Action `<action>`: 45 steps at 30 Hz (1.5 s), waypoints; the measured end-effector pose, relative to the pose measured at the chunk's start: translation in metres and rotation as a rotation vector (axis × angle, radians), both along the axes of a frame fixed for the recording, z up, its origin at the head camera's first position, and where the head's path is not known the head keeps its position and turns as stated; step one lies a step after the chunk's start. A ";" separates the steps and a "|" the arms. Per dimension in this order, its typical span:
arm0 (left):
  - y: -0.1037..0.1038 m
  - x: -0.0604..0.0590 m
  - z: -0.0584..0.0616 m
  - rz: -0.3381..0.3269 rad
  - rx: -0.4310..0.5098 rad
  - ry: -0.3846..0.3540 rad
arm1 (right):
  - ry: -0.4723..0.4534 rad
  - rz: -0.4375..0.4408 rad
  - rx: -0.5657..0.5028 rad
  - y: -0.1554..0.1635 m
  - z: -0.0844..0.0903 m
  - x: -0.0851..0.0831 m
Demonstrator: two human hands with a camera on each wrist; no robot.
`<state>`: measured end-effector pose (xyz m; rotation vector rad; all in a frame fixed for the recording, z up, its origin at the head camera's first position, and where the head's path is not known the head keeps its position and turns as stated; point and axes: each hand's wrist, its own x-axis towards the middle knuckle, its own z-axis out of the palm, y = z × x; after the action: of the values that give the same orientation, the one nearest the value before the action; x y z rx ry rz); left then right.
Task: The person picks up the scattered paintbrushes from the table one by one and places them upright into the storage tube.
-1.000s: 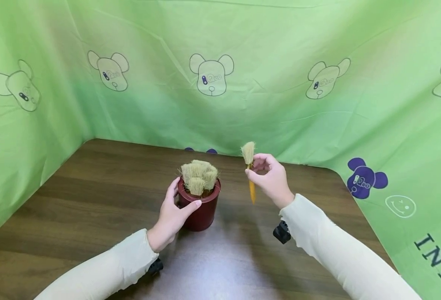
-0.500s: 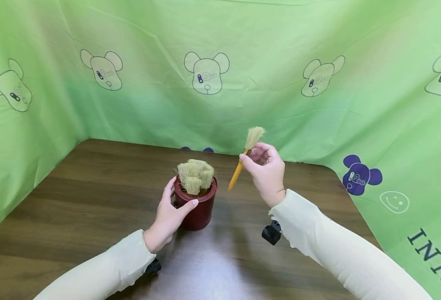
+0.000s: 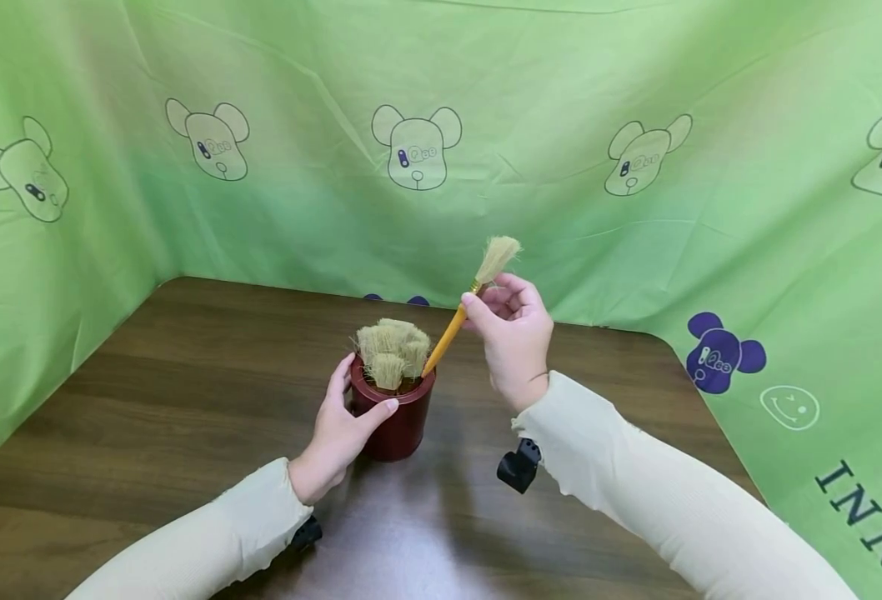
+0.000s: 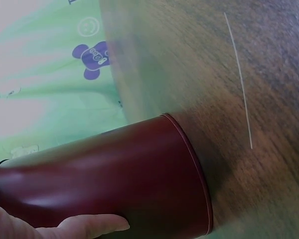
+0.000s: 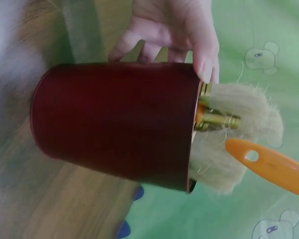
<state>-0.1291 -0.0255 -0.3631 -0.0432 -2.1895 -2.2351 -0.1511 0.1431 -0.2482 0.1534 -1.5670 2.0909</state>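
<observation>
Orange-handled brush, pinched in the right hand, has tilted, its tip now at the maroon cup which the left hand steadies, seemingly about to join the other brushes.

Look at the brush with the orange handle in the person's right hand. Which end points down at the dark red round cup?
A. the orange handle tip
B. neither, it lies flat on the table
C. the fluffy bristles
A: the right hand holds the orange-handled brush tilted, its pale bristles up and its handle tip at the rim of the dark red round cup, which the left hand holds.
</observation>
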 end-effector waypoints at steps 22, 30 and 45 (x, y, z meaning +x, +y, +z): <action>0.003 0.005 -0.002 -0.005 -0.002 0.009 | -0.161 -0.050 0.280 -0.022 0.007 -0.007; 0.001 0.005 0.000 -0.007 0.005 0.025 | -0.311 0.082 0.399 -0.026 0.015 -0.003; -0.001 0.003 0.000 -0.007 -0.009 0.005 | -0.527 0.162 0.754 -0.021 0.018 -0.004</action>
<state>-0.1259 -0.0261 -0.3630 -0.0571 -2.2004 -2.2259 -0.1551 0.1220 -0.2304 -0.0198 -2.6895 1.6093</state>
